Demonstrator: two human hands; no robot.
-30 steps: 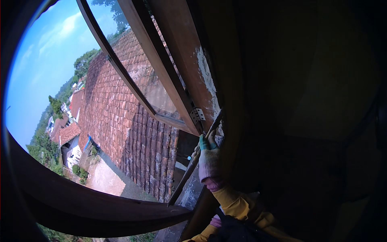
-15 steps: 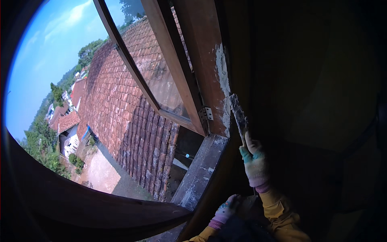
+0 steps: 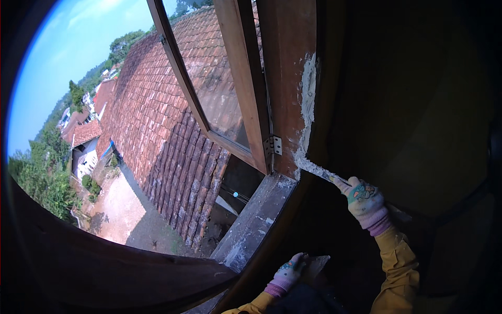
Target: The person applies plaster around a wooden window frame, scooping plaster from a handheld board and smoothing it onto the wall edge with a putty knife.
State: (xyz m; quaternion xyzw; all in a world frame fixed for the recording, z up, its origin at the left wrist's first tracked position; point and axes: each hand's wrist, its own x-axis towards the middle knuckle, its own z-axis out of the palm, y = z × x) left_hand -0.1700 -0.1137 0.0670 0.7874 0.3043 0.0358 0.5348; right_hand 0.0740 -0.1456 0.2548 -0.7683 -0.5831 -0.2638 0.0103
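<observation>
- We log the long narrow spatula, its flat blade caked with whitish paste [image 3: 316, 170], as reaching forward and left out of the right hand, in a pale knitted glove with a green print [image 3: 365, 203]. The right fingers are closed around its near end.
- The blade's tip touches the lower part of a rough whitish strip of filler [image 3: 308, 99], ahead and left of the right hand, on the edge of a reddish-brown wooden window jamb [image 3: 287, 31].
- The left hand, in a matching glove with a pink cuff [image 3: 290, 271], is low and left of the right hand, well apart from the blade. Its fingers are bent beside a pale, thin, angular piece [image 3: 317, 265] just to its right; we cannot tell whether they pinch it.
- Ahead of the left hand we note a dark, white-smeared sill [image 3: 256, 220]; above that, a silvery metal hinge [image 3: 274, 145].
- The spatula's near end is hidden by the right fingers. Darkness obscures the area below and right of both hands; the lower edge cuts off both ochre sleeves [image 3: 397, 282].
- Containers: we cannot make out whether the angular piece is a flat board or a packet, nor read any contents.
</observation>
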